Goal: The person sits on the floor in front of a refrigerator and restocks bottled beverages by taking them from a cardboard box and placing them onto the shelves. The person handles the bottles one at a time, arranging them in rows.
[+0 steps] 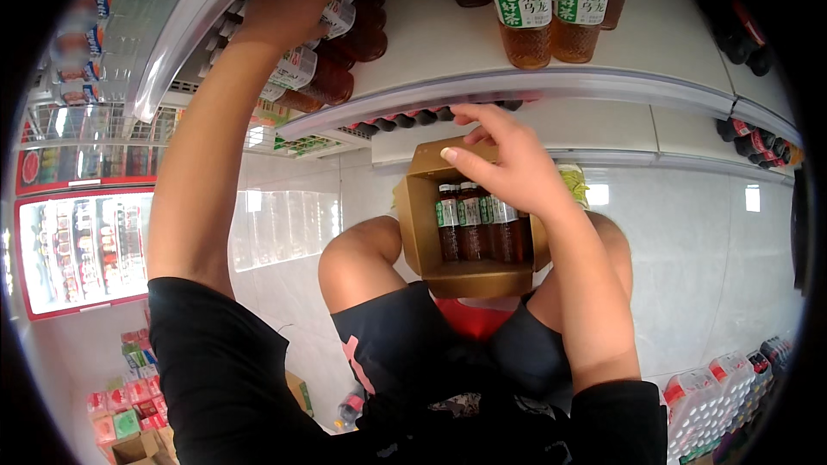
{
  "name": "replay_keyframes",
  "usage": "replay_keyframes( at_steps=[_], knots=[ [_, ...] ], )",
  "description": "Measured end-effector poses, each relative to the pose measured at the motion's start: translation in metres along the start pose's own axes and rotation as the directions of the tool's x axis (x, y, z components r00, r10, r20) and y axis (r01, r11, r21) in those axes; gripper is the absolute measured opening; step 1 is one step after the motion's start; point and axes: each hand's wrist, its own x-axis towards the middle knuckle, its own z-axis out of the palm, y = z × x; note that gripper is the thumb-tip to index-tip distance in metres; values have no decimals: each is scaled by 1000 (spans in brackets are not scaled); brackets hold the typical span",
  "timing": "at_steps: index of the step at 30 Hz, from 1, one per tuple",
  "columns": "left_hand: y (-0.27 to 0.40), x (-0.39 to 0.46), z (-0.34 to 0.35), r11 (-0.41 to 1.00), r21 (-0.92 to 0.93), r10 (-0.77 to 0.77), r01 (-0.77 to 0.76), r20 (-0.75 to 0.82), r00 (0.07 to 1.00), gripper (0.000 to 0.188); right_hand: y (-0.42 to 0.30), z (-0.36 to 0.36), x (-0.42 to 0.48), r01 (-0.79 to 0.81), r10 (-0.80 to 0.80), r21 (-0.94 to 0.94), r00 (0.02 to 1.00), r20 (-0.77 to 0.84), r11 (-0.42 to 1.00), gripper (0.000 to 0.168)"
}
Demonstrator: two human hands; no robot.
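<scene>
My left hand (284,6) reaches in among several bottles of amber-brown tea (328,82) at the left of the upper shelf (426,32). Its fingers are spread over their labels; whether they grip one bottle is hidden. Between my knees is an open cardboard box (413,226), its flaps folded out. Inside stand several dark tea bottles (471,223) with green and white labels, with some room at the near side. Above the box's far right part hovers my right hand (513,165), empty, thumb and fingers apart. It hides part of the box's contents.
More tea bottles (524,19) stand near the upper shelf's front edge (581,85). Dark cola bottles (753,139) fill lower shelving at right. Shrink-wrapped bottle packs (698,394) stand on the floor at lower right. A lit drinks fridge (84,248) and stacked cartons (129,410) are at left.
</scene>
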Motion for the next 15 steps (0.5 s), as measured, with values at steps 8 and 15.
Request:
replay_keyframes(
  at_steps=[8,15],
  knots=[
    [118,-43,-8,899,-422,-68,-119,-403,913,19,9,-11,2,-31,48,113,988,-150,993,43],
    [364,-112,82,12,-745,55,667,666,744,67,6,-11,1,-145,166,161,978,-123,976,32]
  ],
)
